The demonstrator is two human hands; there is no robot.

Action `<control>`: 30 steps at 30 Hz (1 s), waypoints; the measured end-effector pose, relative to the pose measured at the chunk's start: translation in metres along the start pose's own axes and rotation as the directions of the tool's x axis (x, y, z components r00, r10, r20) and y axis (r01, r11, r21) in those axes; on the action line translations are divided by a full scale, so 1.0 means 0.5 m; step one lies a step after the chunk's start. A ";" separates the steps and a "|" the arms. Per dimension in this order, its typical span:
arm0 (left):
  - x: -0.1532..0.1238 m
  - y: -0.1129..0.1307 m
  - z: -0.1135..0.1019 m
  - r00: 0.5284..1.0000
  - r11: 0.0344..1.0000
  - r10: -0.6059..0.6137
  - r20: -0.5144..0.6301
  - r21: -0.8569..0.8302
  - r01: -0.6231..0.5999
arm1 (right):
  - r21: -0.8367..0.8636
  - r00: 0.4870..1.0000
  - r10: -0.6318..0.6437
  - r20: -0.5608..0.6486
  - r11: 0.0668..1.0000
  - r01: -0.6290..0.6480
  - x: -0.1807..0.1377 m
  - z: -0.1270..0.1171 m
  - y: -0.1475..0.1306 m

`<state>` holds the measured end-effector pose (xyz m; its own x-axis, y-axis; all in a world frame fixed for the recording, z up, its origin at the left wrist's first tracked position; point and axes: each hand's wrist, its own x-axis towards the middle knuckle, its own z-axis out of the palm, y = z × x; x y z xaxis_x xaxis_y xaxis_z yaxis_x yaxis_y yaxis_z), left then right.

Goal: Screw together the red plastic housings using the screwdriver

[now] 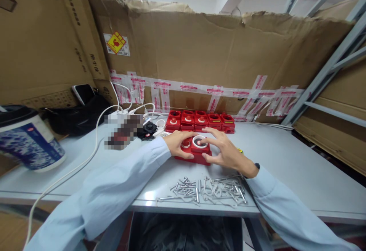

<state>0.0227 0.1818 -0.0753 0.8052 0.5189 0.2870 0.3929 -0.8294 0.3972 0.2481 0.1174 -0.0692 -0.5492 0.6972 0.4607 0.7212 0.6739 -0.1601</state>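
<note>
A red plastic housing lies on the grey table in front of me, with a round red button and a white ring on its top. My left hand grips its left side with curled fingers. My right hand holds its right side, thumb at the front and fingertips at the white ring. Behind it stands a row of several similar red housings. A pile of metal screws and spring clips lies near the front edge.
A taped cardboard wall closes the back. A white and blue tub, a black bag with a phone, white cables and small black parts sit at the left. Metal shelving rises at the right.
</note>
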 end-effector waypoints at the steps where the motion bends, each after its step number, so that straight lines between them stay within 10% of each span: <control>1: 0.001 -0.001 0.001 1.000 1.000 0.004 -0.001 -0.007 -0.004 | 0.016 1.000 -0.008 -0.009 1.000 0.008 0.001 0.001 0.000; 10: 0.009 -0.017 0.011 0.996 0.991 0.044 0.072 -0.127 -0.034 | 0.309 0.998 -0.040 0.047 0.951 0.023 0.011 -0.008 0.001; 30: -0.030 -0.004 0.028 0.998 0.992 -0.051 0.042 -0.113 0.056 | 0.381 0.989 -0.057 0.134 0.925 0.001 0.014 -0.005 0.008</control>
<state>0.0160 0.1727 -0.0926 0.8020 0.5514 0.2295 0.3844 -0.7707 0.5082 0.2483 0.1244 -0.0644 -0.6410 0.6843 0.3477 0.5052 0.7172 -0.4801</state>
